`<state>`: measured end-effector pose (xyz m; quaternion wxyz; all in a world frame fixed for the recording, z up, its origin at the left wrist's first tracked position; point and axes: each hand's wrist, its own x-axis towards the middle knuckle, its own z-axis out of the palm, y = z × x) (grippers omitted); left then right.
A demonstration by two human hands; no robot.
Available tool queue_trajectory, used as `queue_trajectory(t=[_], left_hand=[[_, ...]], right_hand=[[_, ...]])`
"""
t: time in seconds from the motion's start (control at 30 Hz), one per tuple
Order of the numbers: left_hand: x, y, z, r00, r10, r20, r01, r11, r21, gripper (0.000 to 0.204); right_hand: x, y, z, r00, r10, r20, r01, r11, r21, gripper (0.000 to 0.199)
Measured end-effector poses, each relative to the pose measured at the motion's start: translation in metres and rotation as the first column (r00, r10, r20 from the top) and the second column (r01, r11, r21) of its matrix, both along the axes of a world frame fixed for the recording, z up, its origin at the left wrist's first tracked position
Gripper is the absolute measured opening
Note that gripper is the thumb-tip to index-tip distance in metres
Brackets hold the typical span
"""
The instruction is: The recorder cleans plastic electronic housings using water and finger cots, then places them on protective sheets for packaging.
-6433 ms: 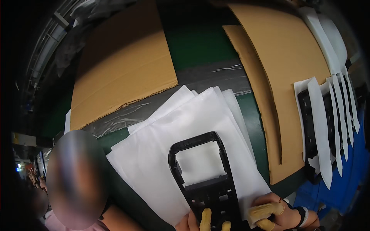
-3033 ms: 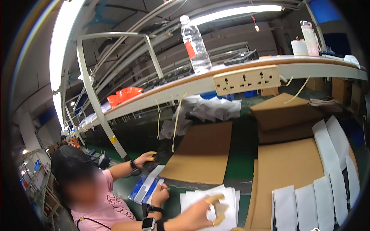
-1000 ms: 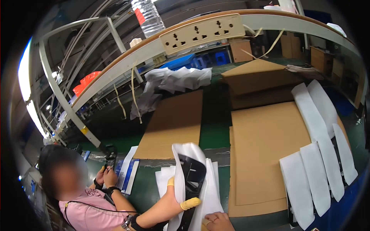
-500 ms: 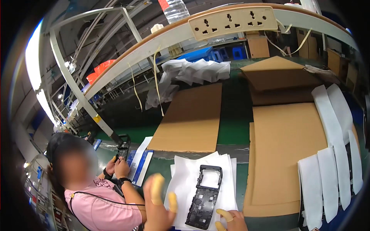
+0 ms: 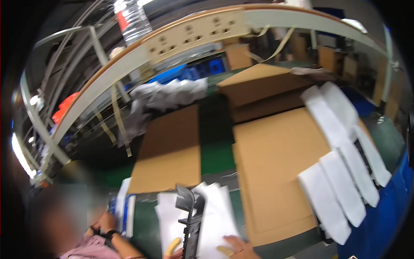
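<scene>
A black plastic housing with a frame-like opening at its far end is tilted up on its edge at the lower middle. My left hand, yellow cots on its fingers, grips its left side near the bottom of the view; most of this hand is cut off. Beneath the housing lies a stack of white paper sheets. On the right part of the stack, apart from the housing, is my right hand, its fingers spread and holding nothing. It wears yellow finger cots too.
Cardboard sheets lie to the right, with several white-wrapped pieces along their right edge. Another cardboard sheet is farther left. A co-worker sits at the left beside a blue-and-white item. A power strip rail spans the back.
The housing, flat on the paper before, is now tipped up on edge in my left hand. My right hand has come away from its side onto the paper. The view has swung right.
</scene>
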<state>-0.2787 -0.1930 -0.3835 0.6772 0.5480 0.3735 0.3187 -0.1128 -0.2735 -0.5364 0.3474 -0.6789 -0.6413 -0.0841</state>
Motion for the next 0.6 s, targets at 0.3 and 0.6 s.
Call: queue_trajectory(t=[0.3,0.6], left_hand=[[0.014,-0.032,-0.048,0.785,-0.121,0.608,0.187,0.981,-0.045,0.102],[0.006,-0.029,-0.051,0.882,-0.036,0.469,0.179,0.948,-0.263,0.105]], right_hand=[[0.009,-0.011,0.087,0.929,0.134,-0.345,-0.221,0.948,-0.228,0.047],[0.007,-0.017,0.089,0.929,0.126,-0.348,-0.214,0.950,-0.227,0.035]])
